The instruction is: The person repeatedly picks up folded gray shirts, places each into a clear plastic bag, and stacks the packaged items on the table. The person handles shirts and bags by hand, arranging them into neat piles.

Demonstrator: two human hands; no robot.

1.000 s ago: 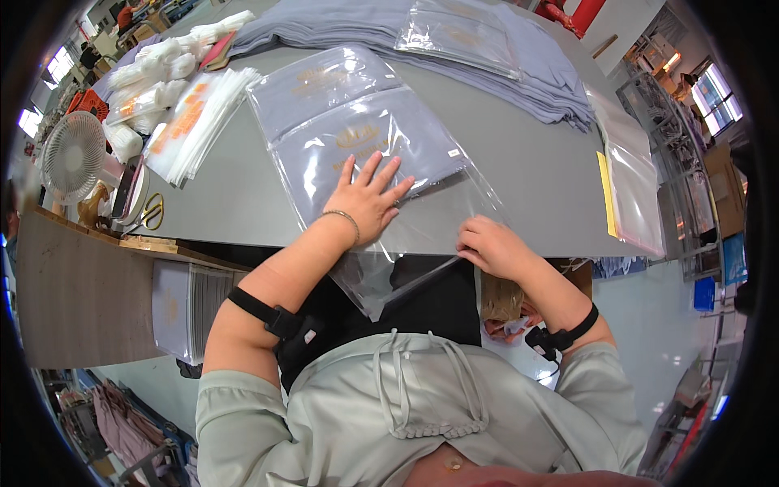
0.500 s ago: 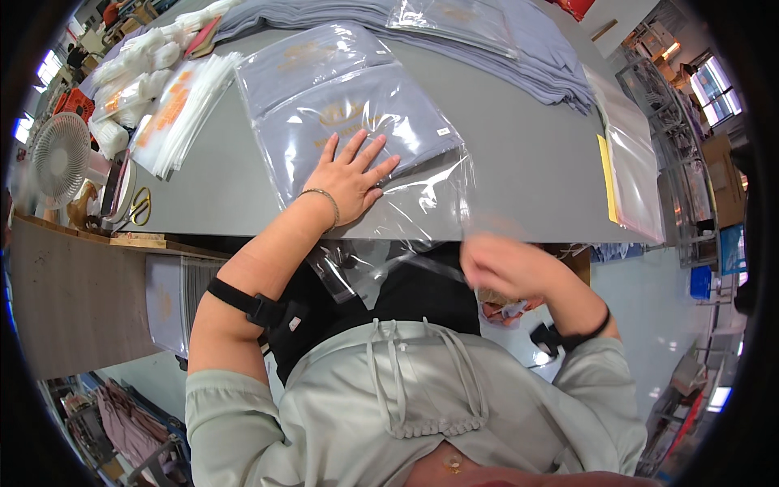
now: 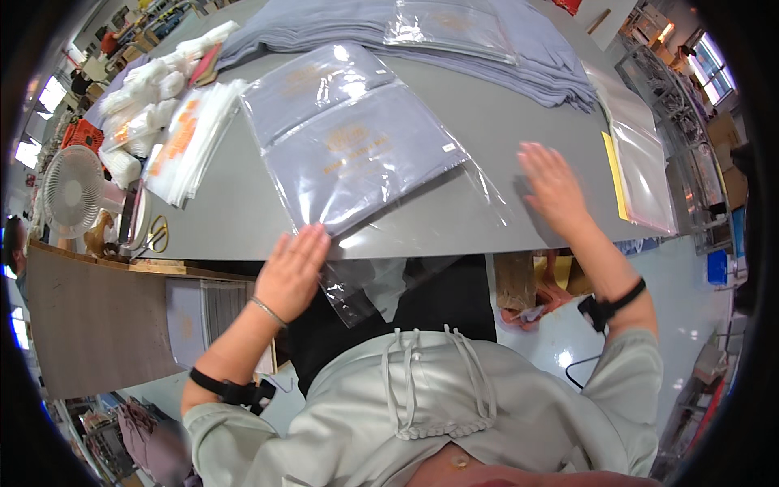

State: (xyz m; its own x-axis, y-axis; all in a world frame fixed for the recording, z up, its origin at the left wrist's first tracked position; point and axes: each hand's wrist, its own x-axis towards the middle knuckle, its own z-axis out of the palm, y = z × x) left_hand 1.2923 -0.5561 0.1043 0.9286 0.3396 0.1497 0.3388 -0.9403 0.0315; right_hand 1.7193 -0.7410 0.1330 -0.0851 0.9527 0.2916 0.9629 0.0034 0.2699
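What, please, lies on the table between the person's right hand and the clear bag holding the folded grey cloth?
In the head view, only the bag's empty clear flap and bare grey table lie between the right hand and the bagged grey cloth.

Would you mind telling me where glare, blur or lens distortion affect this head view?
Head view: glare streaks the clear bag holding grey fabric; the right hand is smeared by motion blur, while the left hand is sharper; the grey table edge bows with fisheye distortion; a black rim surrounds the picture.
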